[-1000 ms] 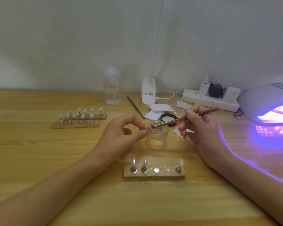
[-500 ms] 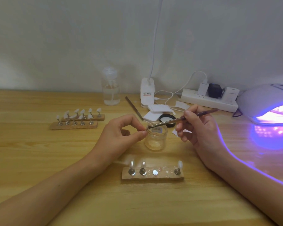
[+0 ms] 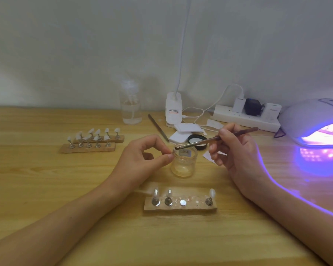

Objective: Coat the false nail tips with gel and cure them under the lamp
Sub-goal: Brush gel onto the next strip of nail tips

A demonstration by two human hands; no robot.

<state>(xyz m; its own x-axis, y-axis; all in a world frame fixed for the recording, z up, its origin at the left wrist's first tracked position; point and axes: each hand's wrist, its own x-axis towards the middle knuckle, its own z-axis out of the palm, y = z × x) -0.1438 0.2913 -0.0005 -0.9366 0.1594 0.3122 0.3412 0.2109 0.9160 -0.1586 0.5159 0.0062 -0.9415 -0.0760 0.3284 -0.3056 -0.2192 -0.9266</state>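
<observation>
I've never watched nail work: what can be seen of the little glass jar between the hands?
The glass jar is short, round and clear, lidless, upright on the wooden table. A pale film lies at its bottom. The brush in the right hand has its tip over the open mouth. The left hand pinches a small clear piece at the left rim; contact with the jar is unclear.

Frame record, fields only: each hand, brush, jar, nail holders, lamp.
left hand: pinches small item at jar rim; item too small to identify
right hand: holds brush, bristles over jar mouth
jar: open, upright, between hands
near holder: three tips standing
far holders: two, carrying tips
lamp: lit purple, right
</observation>
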